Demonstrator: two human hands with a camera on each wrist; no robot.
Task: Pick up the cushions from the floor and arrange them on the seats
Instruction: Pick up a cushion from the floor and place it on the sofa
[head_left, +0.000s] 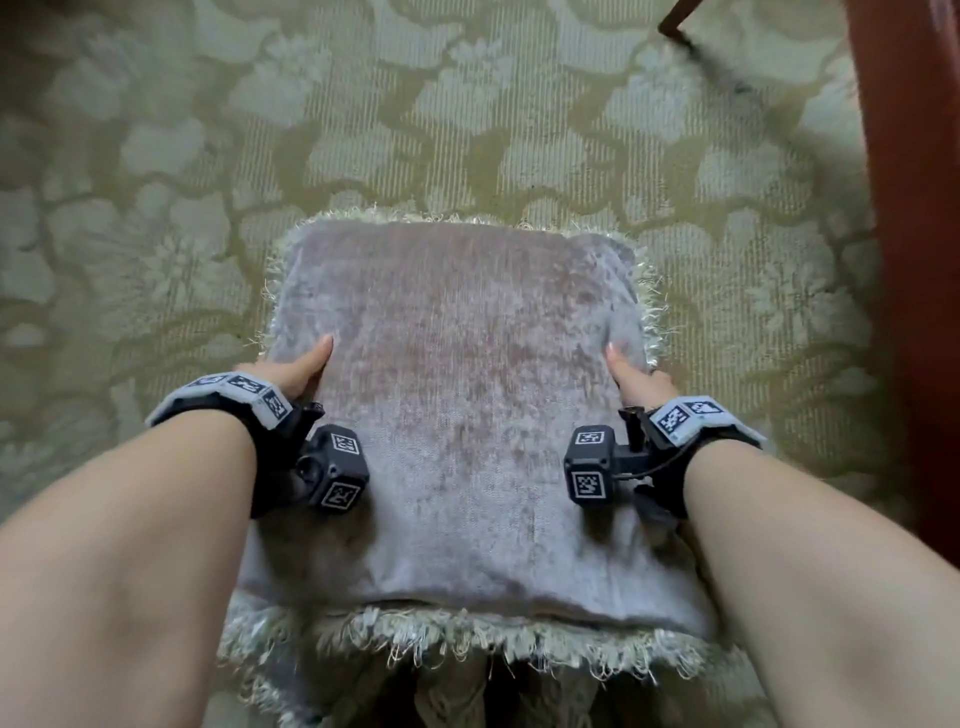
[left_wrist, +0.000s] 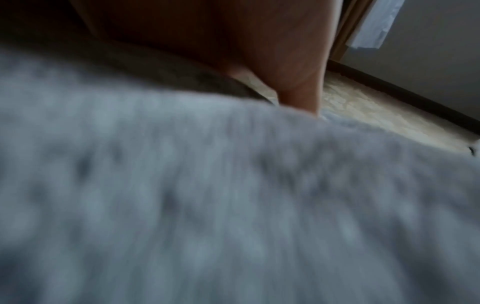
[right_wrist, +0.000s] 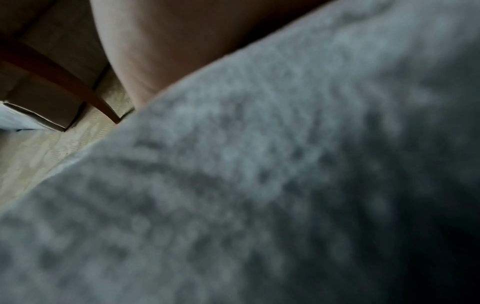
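Item: cushion, grey velvety cover, fringed edges. Held flat above patterned carpet, between both hands.
Left hand: thumb on top face, fingers hidden beneath left edge, gripping.
Right hand: same on right edge.
Handling, judged: soft, light, saggy; side-edge hold suits.
Axis: long side runs away from fingers.
Beyond-right: wooden chair frame.

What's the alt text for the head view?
Both hands grip a grey fringed cushion by its sides, left hand and right hand with thumbs on top, above a green floral carpet. A dark wooden furniture piece runs along the right.
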